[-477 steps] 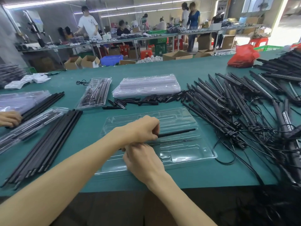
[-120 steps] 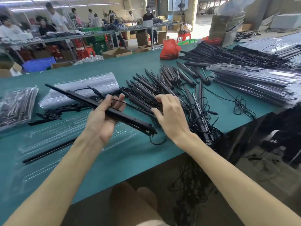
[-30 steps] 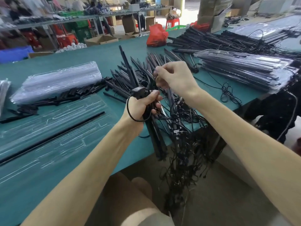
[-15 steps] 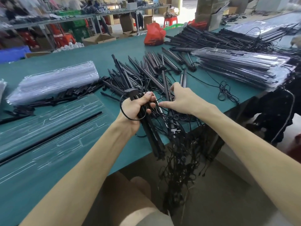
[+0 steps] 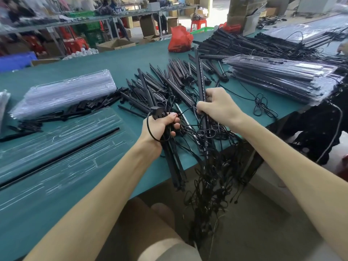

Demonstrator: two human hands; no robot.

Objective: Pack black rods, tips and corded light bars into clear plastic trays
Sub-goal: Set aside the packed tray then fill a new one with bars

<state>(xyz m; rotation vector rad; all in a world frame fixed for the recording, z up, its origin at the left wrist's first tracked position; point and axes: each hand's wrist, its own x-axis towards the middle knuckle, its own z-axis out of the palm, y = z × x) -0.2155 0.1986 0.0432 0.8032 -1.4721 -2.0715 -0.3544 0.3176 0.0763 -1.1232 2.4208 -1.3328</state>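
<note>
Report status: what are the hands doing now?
Left hand grips bars. Right hand grips another bar. Tangled cords in the way. Tray holds one rod.

I see a red plastic bag [image 5: 179,39] sitting on the green table [image 5: 120,62], with an open cardboard box [image 5: 114,44] and a red stool [image 5: 197,23] on the floor beyond.

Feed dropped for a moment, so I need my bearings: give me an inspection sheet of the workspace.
Surface: green table, mostly covered.
Job's things: one black rod in the clear tray; light bars piled centre; packed trays stacked right.
Clutter: red bag at far edge.
Hands: left hand grips a bar bundle; right hand grips a single bar.
Cables: tangled cords hang over the near edge.
Surroundings: shelves, cardboard boxes behind.
</note>
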